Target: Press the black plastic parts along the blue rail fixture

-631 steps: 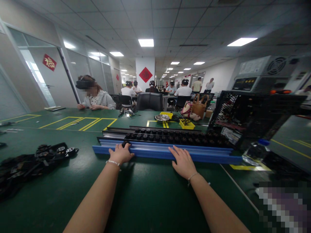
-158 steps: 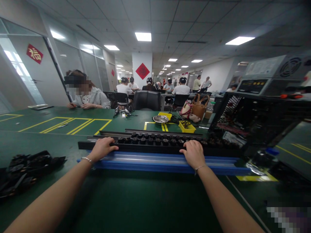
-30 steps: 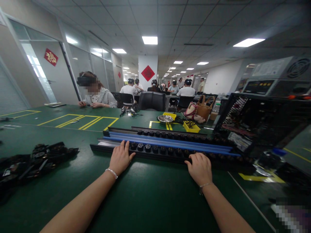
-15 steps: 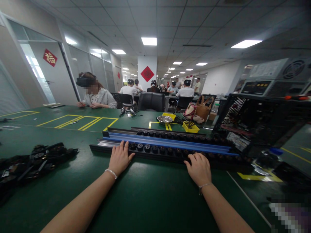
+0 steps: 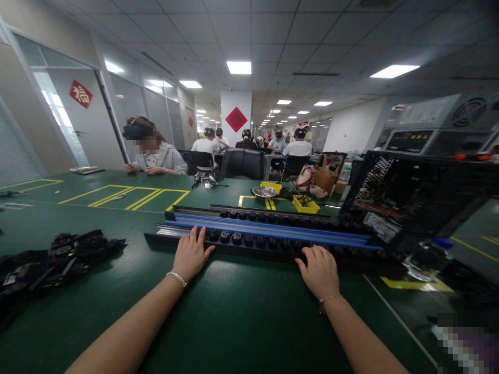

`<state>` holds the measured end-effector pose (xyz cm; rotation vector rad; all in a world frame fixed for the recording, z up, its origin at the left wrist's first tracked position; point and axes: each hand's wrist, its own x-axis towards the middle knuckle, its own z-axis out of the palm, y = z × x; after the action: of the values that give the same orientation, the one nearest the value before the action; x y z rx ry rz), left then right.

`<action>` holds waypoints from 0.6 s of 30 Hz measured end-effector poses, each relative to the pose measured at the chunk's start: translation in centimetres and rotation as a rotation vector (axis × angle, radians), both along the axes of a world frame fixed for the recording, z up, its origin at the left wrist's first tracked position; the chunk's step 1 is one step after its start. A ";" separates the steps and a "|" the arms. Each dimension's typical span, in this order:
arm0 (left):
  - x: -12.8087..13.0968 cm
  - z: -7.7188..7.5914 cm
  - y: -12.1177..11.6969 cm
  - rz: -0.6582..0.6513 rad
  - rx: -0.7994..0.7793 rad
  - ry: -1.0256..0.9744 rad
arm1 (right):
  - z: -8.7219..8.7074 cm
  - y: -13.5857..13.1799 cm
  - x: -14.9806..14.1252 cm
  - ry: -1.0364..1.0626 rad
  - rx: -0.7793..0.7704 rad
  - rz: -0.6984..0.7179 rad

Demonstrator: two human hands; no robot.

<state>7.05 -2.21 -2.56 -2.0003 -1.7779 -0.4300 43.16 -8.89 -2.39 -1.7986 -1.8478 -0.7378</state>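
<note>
Now that the rails are lying in another order: a black rail [image 5: 253,251] is taking the place nearest the person, and the blue rail [image 5: 273,229] is running behind it; the blue one is no longer sitting in front, as it was 21 seconds ago
Hands against half a second ago: both are keeping almost the same spots
Black rail, place: it is resting on the green table [image 5: 249,317], in front of both forearms; a row of round black modules [image 5: 248,240] is showing along its upper side
Black rail, long axis: it is running left to right across the view, its right end slanting slightly nearer the person; its left end is pointing toward the side with the black heap of parts [image 5: 64,252], its right end toward the blue-capped bottle [image 5: 428,259]
Left hand [image 5: 192,254]: its fingers are reaching over the rail's left part, slightly spread, with the thumb standing apart near the front edge; whether it is gripping, I cannot tell
Right hand [image 5: 320,270]: its fingers are bending onto the rail's front edge, close together; whether they are pinching it, I cannot tell
</note>
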 end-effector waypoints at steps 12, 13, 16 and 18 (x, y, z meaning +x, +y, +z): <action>0.1 0.4 -0.3 -0.005 -0.010 0.002 | -0.1 0.0 -0.1 -0.003 -0.007 0.003; 0.1 0.4 -0.3 -0.003 -0.014 -0.001 | -0.1 0.0 -0.1 -0.006 -0.004 0.003; 0.1 0.4 -0.2 -0.001 -0.034 -0.012 | -0.1 0.0 -0.1 -0.013 0.004 0.003; 0.0 0.4 -0.2 0.003 -0.042 -0.018 | -0.1 -0.1 -0.2 -0.016 0.004 -0.001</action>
<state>7.09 -2.41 -2.17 -2.0277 -1.8147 -0.4138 42.95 -8.98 -2.51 -1.7957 -1.8545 -0.7582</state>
